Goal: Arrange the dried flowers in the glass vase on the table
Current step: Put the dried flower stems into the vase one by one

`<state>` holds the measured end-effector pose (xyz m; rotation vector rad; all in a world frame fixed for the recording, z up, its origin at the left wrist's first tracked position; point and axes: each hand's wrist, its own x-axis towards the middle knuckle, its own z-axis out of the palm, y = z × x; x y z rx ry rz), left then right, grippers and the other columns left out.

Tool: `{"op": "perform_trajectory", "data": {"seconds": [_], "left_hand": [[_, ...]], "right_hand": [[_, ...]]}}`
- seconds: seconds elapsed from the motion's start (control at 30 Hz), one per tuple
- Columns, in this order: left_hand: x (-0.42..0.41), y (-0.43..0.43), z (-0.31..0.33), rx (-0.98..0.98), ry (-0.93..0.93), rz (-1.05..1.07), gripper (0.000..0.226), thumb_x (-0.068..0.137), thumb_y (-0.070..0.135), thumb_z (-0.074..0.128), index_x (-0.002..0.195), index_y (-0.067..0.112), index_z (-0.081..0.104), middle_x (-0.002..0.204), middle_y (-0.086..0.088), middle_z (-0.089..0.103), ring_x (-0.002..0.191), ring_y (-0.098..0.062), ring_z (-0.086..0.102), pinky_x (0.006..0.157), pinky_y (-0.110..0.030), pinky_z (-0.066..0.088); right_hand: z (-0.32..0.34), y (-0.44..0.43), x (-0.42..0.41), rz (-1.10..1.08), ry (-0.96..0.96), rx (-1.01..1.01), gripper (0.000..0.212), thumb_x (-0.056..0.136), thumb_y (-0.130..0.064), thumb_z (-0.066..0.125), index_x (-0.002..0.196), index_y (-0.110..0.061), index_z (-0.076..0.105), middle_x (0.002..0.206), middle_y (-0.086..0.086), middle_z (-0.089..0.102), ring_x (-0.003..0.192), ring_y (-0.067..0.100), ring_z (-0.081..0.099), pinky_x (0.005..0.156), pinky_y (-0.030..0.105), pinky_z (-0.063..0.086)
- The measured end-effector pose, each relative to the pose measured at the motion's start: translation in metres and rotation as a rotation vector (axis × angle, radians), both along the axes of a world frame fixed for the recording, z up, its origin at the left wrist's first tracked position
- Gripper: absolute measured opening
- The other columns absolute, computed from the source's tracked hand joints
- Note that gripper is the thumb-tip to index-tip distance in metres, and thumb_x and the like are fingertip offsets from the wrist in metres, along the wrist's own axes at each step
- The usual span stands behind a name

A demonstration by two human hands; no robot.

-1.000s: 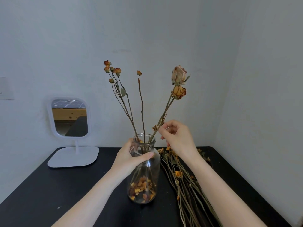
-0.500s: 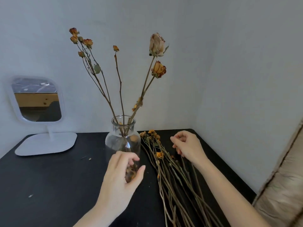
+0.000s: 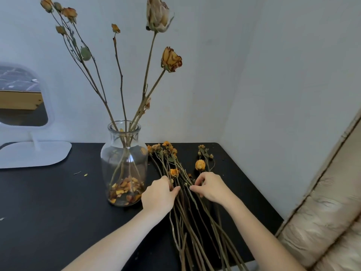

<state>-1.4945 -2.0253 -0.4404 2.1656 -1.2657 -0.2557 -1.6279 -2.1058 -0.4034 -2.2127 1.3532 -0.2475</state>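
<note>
Lying flat on the black worktop [image 3: 58,202], just right of the vase [image 3: 124,163]: loose stems [image 3: 197,227], flower heads toward the wall. Left hand [image 3: 159,195] on the bundle's left edge, fingers [image 3: 168,181] curled over the stems with the thumb closing on them; right hand [image 3: 211,187] near it, thumb and curled forefinger pinching a stem. Vase upright, several stems standing in it, petals at its bottom.

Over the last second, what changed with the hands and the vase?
The left hand let go of the glass vase neck and moved right, down onto the pile of dried flower stems. The right hand released the rose stem standing in the vase and dropped to the same pile. Both hands now curl their fingers around stems there. Unchanged: the vase with its upright flowers, and the mirror.
</note>
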Motion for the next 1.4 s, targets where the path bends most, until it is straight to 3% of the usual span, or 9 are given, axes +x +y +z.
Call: {"op": "perform_trajectory", "data": {"seconds": [0.13,0.27,0.4,0.67,0.83,1.0,1.1,1.27,1.4], "left_hand": [[-0.001,-0.011,0.000,0.077,0.072,0.067,0.027,0.089,0.043,0.053,0.087,0.016,0.055,0.086,0.001,0.059,0.080,-0.022,0.059,0.065,-0.030,0.044],[0.002,-0.014,0.004,0.086,0.188,0.078,0.040,0.090,0.036,0.052,0.057,0.014,0.050,0.062,-0.001,0.055,0.067,-0.025,0.059,0.058,-0.028,0.040],[0.003,-0.011,0.007,0.069,0.243,0.067,0.051,0.091,0.036,0.052,0.046,0.015,0.043,0.051,-0.001,0.049,0.058,-0.024,0.057,0.061,-0.030,0.045],[0.005,-0.008,0.009,-0.061,0.347,0.093,0.041,0.089,0.032,0.058,0.055,0.012,0.051,0.060,-0.005,0.056,0.059,-0.020,0.055,0.056,-0.027,0.040],[0.005,-0.007,0.010,-0.148,0.404,0.105,0.036,0.089,0.031,0.059,0.058,0.014,0.052,0.057,0.000,0.054,0.056,-0.013,0.052,0.054,-0.026,0.039],[0.005,-0.007,0.014,-0.176,0.429,0.090,0.032,0.090,0.030,0.057,0.062,0.015,0.050,0.060,0.001,0.053,0.060,-0.013,0.053,0.059,-0.029,0.042],[0.007,-0.005,0.015,-0.188,0.436,0.099,0.031,0.091,0.029,0.056,0.064,0.016,0.048,0.059,0.003,0.051,0.054,-0.009,0.051,0.051,-0.023,0.036],[0.009,0.000,0.015,-0.238,0.416,0.085,0.031,0.093,0.026,0.053,0.066,0.015,0.043,0.060,0.003,0.047,0.049,-0.006,0.045,0.042,-0.014,0.035],[0.009,0.004,0.017,-0.305,0.408,0.033,0.032,0.093,0.023,0.051,0.065,0.015,0.039,0.059,0.003,0.043,0.052,-0.007,0.040,0.046,-0.014,0.032]], "right_hand": [[-0.003,-0.003,0.008,-0.006,0.075,-0.015,0.017,0.081,-0.035,0.067,0.078,-0.021,0.058,0.086,0.000,0.064,0.083,0.017,0.062,0.079,0.036,0.053],[-0.007,-0.009,0.011,-0.048,0.096,0.007,0.016,0.083,-0.029,0.066,0.085,-0.013,0.068,0.089,0.003,0.068,0.083,0.019,0.064,0.080,0.037,0.055],[-0.008,-0.012,0.010,-0.081,0.068,-0.004,0.021,0.085,-0.027,0.063,0.091,-0.008,0.068,0.093,0.008,0.068,0.084,0.021,0.065,0.081,0.038,0.055],[-0.008,-0.010,0.015,-0.077,0.029,-0.092,0.022,0.087,-0.031,0.059,0.096,-0.011,0.062,0.095,0.004,0.064,0.087,0.022,0.062,0.079,0.038,0.053],[-0.003,-0.005,0.034,0.000,0.013,-0.061,0.026,0.087,-0.038,0.060,0.080,-0.014,0.063,0.063,-0.004,0.055,0.063,0.016,0.056,0.068,0.033,0.052],[-0.007,-0.006,0.045,-0.011,0.115,0.006,0.026,0.087,-0.030,0.060,0.094,-0.006,0.068,0.081,0.007,0.066,0.083,0.024,0.067,0.080,0.038,0.055],[-0.009,-0.009,0.045,-0.042,0.109,0.015,0.025,0.087,-0.028,0.060,0.095,-0.006,0.067,0.088,0.009,0.068,0.085,0.023,0.066,0.083,0.037,0.055],[-0.008,-0.009,0.044,-0.069,0.087,0.008,0.029,0.087,-0.033,0.060,0.094,-0.006,0.067,0.082,0.007,0.068,0.083,0.021,0.067,0.085,0.036,0.054],[-0.006,-0.007,0.047,-0.081,0.055,0.016,0.031,0.088,-0.034,0.059,0.090,-0.006,0.072,0.075,0.006,0.072,0.082,0.019,0.068,0.086,0.036,0.053]]}}
